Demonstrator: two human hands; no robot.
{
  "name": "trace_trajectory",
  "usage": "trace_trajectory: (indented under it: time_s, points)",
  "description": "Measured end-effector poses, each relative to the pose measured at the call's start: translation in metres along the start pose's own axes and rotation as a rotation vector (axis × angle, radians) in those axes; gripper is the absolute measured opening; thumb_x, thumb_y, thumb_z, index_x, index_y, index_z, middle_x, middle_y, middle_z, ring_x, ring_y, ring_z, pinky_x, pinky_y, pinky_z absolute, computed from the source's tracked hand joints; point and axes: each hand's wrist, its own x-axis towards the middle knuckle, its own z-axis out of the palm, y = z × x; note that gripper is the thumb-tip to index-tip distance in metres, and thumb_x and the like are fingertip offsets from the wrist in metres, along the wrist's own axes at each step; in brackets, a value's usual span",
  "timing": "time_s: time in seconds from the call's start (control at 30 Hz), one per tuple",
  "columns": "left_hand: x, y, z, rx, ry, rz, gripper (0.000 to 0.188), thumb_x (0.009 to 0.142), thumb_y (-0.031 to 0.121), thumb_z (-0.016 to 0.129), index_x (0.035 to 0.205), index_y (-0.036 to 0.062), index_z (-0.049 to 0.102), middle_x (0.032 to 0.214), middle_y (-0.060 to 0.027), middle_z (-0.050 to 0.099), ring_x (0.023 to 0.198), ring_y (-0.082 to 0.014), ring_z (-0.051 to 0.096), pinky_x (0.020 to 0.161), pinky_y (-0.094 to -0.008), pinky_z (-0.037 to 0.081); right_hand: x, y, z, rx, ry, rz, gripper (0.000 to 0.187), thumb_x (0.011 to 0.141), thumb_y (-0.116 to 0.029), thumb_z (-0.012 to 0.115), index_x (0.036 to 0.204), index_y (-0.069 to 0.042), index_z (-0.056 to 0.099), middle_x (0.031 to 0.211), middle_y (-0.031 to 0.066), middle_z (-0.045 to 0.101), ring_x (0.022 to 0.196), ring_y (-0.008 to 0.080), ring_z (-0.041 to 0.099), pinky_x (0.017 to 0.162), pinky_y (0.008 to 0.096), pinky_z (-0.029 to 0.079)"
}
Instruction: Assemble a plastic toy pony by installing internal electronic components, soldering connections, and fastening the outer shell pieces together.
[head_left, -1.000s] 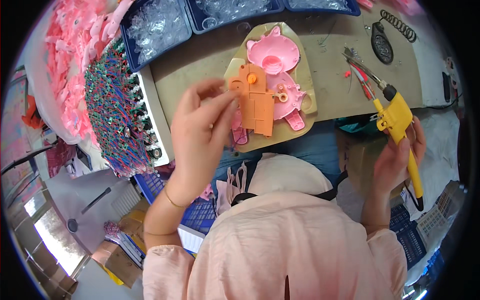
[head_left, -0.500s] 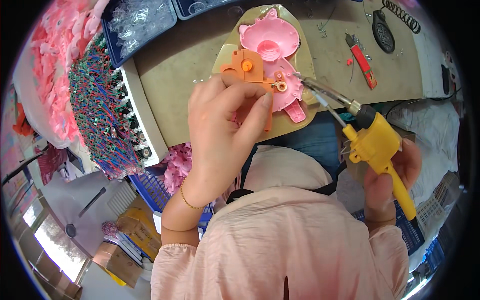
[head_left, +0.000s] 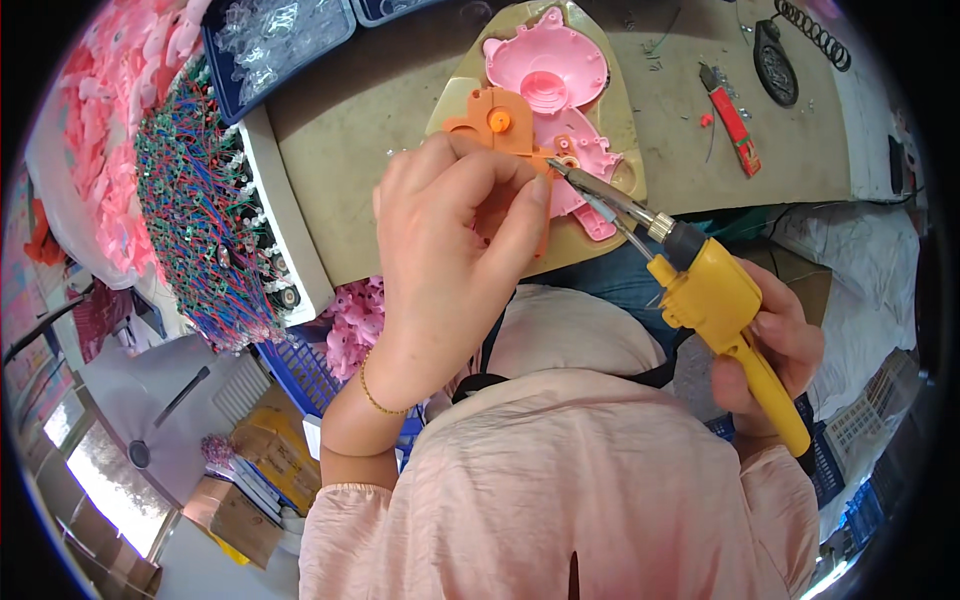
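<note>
My right hand (head_left: 785,345) grips a yellow soldering gun (head_left: 715,300) with a metal solder-feed tube beside its barrel. The gun's tip comes close to my left fingertips, at the edge of an orange plastic part (head_left: 510,108) with a round knob. My left hand (head_left: 450,215) is closed in a pinch over that part; whatever lies between thumb and fingers is hidden. Beside the orange part is a pink pig-shaped half shell (head_left: 585,135), partly covered by the gun's tip. Another pink half shell (head_left: 550,60), with a round recess, lies beyond it. Both rest on a tan board (head_left: 625,110).
Left stands a white-edged box (head_left: 300,240) heaped with wired parts, beside a pile of pink pieces (head_left: 100,130). A blue tray (head_left: 345,45) of clear parts sits at the back. A red-handled cutter (head_left: 735,130) and a black oval object (head_left: 773,65) lie to the right.
The soldering gun has moved left, bringing its tip from the pink shell's right edge to beside my left fingertips. My left hand keeps its pinch. The view has shifted slightly.
</note>
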Motion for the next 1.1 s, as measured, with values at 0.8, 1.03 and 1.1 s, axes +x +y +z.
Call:
trace_trajectory:
  time_s: [0.8, 1.03, 1.1]
  points:
    - [0.007, 0.004, 0.002, 0.072, -0.027, 0.0, 0.009, 0.074, 0.016, 0.064, 0.071, 0.0084, 0.062, 0.071, -0.0027, 0.051, 0.073, -0.0221, 0.047, 0.069, -0.0333, 0.033, -0.016, 0.002, -0.016, -0.371, -0.078, -0.02, 0.051, 0.082, -0.016, 0.066, 0.122, -0.005, 0.036, 0.111, 0.037, 0.05, 0.093, 0.0395, 0.061, 0.077, 0.0409, 0.051]
    - [0.006, 0.006, -0.008, 0.059, -0.007, 0.106, 0.011, 0.073, 0.015, 0.065, 0.071, 0.0049, 0.06, 0.073, -0.0091, 0.054, 0.071, -0.0285, 0.051, 0.067, -0.0377, 0.038, -0.006, -0.031, -0.008, -0.287, 0.117, 0.15, 0.05, 0.081, -0.014, 0.064, 0.124, -0.002, 0.04, 0.121, 0.0263, 0.048, 0.108, 0.0302, 0.053, 0.09, 0.0393, 0.044]
    - [0.002, 0.006, -0.008, 0.1, 0.015, 0.065, 0.009, 0.073, 0.012, 0.065, 0.071, 0.0047, 0.06, 0.072, -0.008, 0.053, 0.071, -0.0267, 0.051, 0.067, -0.036, 0.037, -0.008, -0.018, -0.037, -0.34, 0.476, 0.221, 0.043, 0.08, -0.013, 0.059, 0.119, 0.002, 0.046, 0.12, 0.0155, 0.05, 0.107, 0.0198, 0.052, 0.088, 0.0339, 0.044]
